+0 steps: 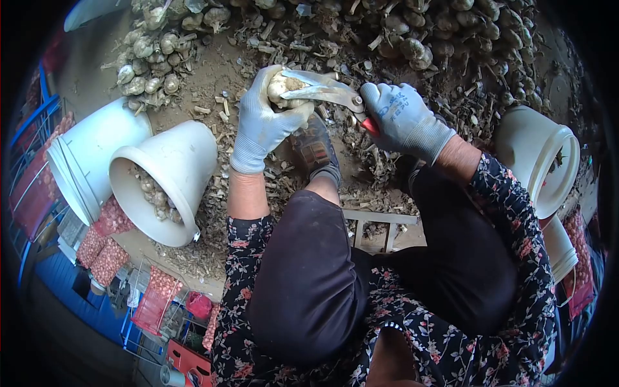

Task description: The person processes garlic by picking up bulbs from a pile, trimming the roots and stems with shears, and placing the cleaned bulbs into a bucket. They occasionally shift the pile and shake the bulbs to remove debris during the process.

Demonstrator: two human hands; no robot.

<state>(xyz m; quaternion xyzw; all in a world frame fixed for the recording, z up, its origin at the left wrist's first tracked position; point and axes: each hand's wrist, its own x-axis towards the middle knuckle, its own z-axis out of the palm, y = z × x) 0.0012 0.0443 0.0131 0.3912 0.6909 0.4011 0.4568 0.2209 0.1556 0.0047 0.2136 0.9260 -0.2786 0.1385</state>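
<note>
My left hand (261, 126), in a grey coated work glove, is closed around a whitish garlic bulb (279, 87). In my gloved right hand (405, 119) is a pair of pruning shears (342, 95) with a red grip, gripped near the pivot bolt. The two long blades point left and lie apart. Their tips reach the bulb's side, right by my left fingers and thumb. Part of the bulb is hidden by the glove, and most of the shears' handles by my right hand.
A large heap of garlic (445, 35) spreads across the far side, with another cluster (151, 68) at left. Cut stems (251, 184) litter the ground. A tipped cream bucket (184, 158) holds bulbs, beside a white bucket (106, 145). Another bucket (525, 148) lies right. Filled mesh bags (161, 287) stand lower left.
</note>
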